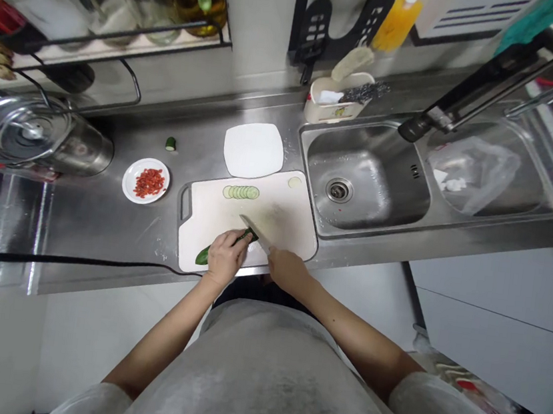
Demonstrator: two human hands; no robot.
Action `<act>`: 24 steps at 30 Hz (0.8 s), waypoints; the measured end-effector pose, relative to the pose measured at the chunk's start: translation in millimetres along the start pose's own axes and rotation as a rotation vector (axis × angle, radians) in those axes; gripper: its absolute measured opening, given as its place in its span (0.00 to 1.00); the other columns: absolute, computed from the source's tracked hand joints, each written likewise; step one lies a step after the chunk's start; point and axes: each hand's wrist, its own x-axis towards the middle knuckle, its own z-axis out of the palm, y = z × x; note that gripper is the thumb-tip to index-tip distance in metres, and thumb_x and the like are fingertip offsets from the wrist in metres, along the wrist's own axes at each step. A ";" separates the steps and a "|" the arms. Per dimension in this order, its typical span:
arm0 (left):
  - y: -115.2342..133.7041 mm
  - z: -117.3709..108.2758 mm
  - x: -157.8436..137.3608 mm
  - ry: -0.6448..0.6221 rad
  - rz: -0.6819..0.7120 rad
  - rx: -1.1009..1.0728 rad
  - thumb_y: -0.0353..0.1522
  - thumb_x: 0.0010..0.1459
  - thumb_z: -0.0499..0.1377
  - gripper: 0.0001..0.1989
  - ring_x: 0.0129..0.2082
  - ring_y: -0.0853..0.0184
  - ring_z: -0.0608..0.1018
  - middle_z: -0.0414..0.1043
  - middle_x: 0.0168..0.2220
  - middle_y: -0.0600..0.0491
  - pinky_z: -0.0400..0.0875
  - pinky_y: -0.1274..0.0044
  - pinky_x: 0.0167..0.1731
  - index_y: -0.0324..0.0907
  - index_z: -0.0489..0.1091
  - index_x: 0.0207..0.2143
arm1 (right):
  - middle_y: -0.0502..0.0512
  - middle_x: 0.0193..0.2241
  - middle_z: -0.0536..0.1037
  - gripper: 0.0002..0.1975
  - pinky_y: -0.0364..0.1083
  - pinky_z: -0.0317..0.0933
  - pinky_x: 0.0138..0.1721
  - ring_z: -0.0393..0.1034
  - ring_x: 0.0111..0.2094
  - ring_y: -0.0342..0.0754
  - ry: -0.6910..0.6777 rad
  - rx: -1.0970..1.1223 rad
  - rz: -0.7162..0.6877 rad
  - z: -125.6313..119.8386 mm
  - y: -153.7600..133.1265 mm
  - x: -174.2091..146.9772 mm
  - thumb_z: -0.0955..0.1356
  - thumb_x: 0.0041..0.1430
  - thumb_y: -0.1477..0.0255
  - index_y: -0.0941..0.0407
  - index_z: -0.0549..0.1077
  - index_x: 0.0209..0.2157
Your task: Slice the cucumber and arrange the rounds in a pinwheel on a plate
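Observation:
My left hand (226, 254) is closed over a dark green cucumber (202, 256), pressing it to a white cutting board (200, 208). The cucumber's left end sticks out past the hand. My right hand (287, 270) grips a kitchen knife (256, 232), whose blade lies at the cucumber's cut end, close to my left fingertips. Most of the knife's handle is hidden in the fist. An overlapping row of pale cucumber slices (240, 192) lies on the board beyond my hands. One single slice (294, 182) is near the board's far right corner.
Behind the board is a white square plate (254, 150). To the left are a small plate of chopped red pieces (150, 183) and a cucumber stub (170, 144). A steel sink (382, 206) adjoins on the right, with a black faucet (473, 83) above. A black cord (98, 264) runs along the front edge.

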 end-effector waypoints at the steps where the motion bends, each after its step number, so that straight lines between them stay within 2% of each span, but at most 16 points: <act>1: -0.1 0.1 0.0 0.004 0.002 -0.001 0.31 0.63 0.53 0.16 0.47 0.64 0.74 0.75 0.47 0.50 0.70 0.70 0.47 0.48 0.74 0.50 | 0.63 0.35 0.78 0.16 0.46 0.64 0.38 0.75 0.40 0.54 0.001 0.000 0.006 -0.2 -0.3 0.5 0.55 0.65 0.75 0.61 0.69 0.47; 11: 1.8 -0.2 1.0 0.030 0.006 0.004 0.31 0.62 0.54 0.15 0.47 0.64 0.74 0.76 0.46 0.51 0.70 0.71 0.47 0.48 0.74 0.48 | 0.63 0.36 0.78 0.16 0.45 0.65 0.38 0.75 0.40 0.52 -0.008 -0.015 0.032 4.4 -2.0 3.3 0.54 0.67 0.74 0.60 0.68 0.47; 17: 3.3 -4.0 1.6 -0.013 -0.023 -0.017 0.31 0.63 0.53 0.15 0.48 0.64 0.74 0.75 0.46 0.50 0.70 0.70 0.48 0.48 0.74 0.48 | 0.64 0.35 0.78 0.16 0.45 0.64 0.38 0.75 0.40 0.52 0.029 0.027 0.055 11.6 -5.3 5.1 0.54 0.67 0.74 0.61 0.68 0.46; 24: 4.4 -7.5 4.4 -0.015 -0.072 -0.037 0.33 0.64 0.51 0.14 0.47 0.64 0.75 0.76 0.46 0.49 0.69 0.71 0.49 0.44 0.73 0.48 | 0.61 0.37 0.79 0.18 0.45 0.61 0.37 0.74 0.40 0.52 0.053 0.025 0.085 3.3 2.4 -7.7 0.53 0.69 0.67 0.58 0.68 0.49</act>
